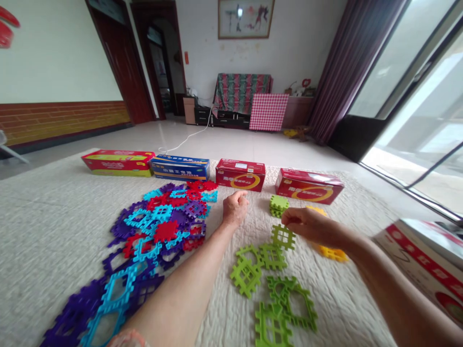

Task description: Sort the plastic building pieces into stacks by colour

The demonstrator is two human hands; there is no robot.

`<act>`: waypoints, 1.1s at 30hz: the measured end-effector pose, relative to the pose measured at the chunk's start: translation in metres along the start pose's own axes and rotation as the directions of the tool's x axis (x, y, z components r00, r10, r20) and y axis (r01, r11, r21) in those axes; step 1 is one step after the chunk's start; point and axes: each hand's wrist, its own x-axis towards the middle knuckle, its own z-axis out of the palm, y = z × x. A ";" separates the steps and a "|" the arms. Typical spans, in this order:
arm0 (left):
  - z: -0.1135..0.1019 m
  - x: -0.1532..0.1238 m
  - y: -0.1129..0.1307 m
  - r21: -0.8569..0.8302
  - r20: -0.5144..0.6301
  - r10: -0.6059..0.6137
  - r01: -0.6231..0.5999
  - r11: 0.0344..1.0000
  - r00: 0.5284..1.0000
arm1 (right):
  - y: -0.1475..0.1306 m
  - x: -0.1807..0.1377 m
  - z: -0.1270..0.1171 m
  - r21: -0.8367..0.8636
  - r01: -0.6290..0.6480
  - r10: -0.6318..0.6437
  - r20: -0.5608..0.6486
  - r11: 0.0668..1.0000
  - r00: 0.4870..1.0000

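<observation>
My left hand (236, 208) is closed in a loose fist above the mat, with nothing showing in its fingers. It is beside a spread pile of purple, light-blue and red plastic interlocking building pieces (166, 231). My right hand (301, 222) is closed, its fingertips pinching the upper edge of a green window-shaped building piece (283, 237). Just beyond it stands a small stack of green square pieces (279, 204). More green pieces (273, 257) lie loose nearer to me. Yellow pieces (333, 254) are partly hidden behind my right forearm.
Along the far edge of the quilted mat (54, 217) stand a red-and-green box (119, 163), a blue box (180, 168) and two red boxes (240, 174). A larger white-and-red carton (423, 260) is close on the right. Beyond are a tiled floor and a cloth-covered cabinet.
</observation>
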 end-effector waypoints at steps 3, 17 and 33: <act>0.000 0.000 0.000 0.012 0.006 -0.001 0.001 1.000 1.000 | 0.000 -0.002 0.009 -0.150 -0.004 0.001 -0.023 0.989 1.000; -0.004 -0.003 0.005 0.036 0.019 0.001 -0.002 0.999 1.000 | -0.012 -0.004 0.011 -0.237 0.083 -0.111 -0.106 0.968 0.988; 0.001 0.001 -0.002 0.049 -0.001 0.038 -0.038 0.998 0.999 | 0.027 0.036 0.019 -0.254 0.130 -0.251 -0.532 0.958 0.809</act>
